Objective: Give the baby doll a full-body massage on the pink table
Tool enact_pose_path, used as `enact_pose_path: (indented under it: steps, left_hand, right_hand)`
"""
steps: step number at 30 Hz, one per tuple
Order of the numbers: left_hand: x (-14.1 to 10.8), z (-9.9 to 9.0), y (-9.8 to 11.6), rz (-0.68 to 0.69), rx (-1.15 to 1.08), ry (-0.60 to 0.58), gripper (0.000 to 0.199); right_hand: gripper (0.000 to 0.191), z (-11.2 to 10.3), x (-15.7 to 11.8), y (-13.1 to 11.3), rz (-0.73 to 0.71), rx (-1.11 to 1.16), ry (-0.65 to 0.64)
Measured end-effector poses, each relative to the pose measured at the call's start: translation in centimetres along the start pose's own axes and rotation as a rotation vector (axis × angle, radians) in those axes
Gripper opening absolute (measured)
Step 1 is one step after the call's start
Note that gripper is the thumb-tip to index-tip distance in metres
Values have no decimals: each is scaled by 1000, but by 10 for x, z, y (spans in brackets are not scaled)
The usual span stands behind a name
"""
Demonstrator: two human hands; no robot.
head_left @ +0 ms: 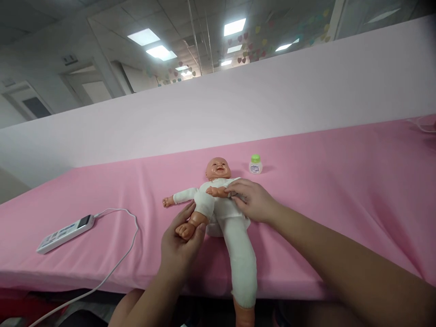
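Near the middle of the worktop's (323, 168) front edge, a baby doll (226, 211) with a soft white fabric body lies on its back, its head (218, 168) towards the back edge. One leg (243, 263) stretches forward, its lower end jutting past the front edge; the other is bent up, its bare foot (185, 230) turned to the left.

The left hand (174, 250) has its grip wrapped round that bent leg near the ankle, thumb on the near side and fingers behind. The right hand (255, 200) has its grip closed by the fingertips on the doll's forearm (220, 192), which is folded across the chest. The doll's other arm (185, 195) reaches out towards the left edge, resting on the pink cloth (150, 195).

Beyond the doll, nearer the back edge and just right of its head, a small clear bottle (255, 167) with a green cap (255, 158) stands upright; its label carries print too small to read. Towards the front left corner lies a white corded device (66, 234) with a dark end panel and unreadable markings, its white cable (134, 238) looping over the front edge.
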State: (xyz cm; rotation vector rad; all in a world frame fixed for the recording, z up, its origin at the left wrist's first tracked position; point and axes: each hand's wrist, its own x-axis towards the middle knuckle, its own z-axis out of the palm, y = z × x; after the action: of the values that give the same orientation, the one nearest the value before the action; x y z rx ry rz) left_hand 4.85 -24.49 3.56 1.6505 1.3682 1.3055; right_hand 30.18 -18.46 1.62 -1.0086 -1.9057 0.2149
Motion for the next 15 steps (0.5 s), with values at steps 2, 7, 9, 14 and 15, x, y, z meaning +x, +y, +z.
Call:
enact_pose_path:
  steps: [2,7,9,14,15]
  left_hand:
    - [7,7,-3,-11,-17,-3,60]
    - [11,18,-5,7,-24,-41,56]
    - [9,18,-5,23,-28,-53,57]
    - [-6,11,-2,49,-46,-55,58]
    - [-10,8,-2,43,-49,-49,58]
  right_hand:
    - [41,2,0,-1,-22,-59,-11]
    - [59,9,2,0,58,-169,-39]
    - [62,14,3,2,107,-213,-33]
    - [47,17,7,6,195,-255,51]
    - [42,15,8,8,218,-233,70]
